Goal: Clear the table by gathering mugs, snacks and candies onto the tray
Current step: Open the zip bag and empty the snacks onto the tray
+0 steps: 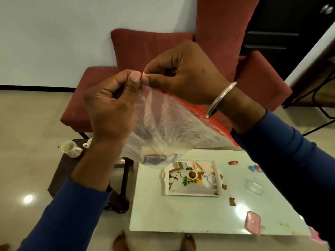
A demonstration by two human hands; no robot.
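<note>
Blocking tray (pixel 192 192): bag (pixel 174 122) (clear)

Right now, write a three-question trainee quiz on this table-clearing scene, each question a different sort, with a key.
1. True or false: both hands pinch the red-striped top edge of the clear zip bag.
2. Multiple choice: the floral mug stands on (A) the tray, (B) the white table, (C) the dark side table.
3. Fill in: the picture-printed tray lies on the white ____.

Key
1. True: the left hand and the right hand meet at one corner of the bag.
2. C: the mug stands on the dark side table, apart from the tray.
3. Table: the tray rests on the white table, with a red candy lying nearby.
</note>
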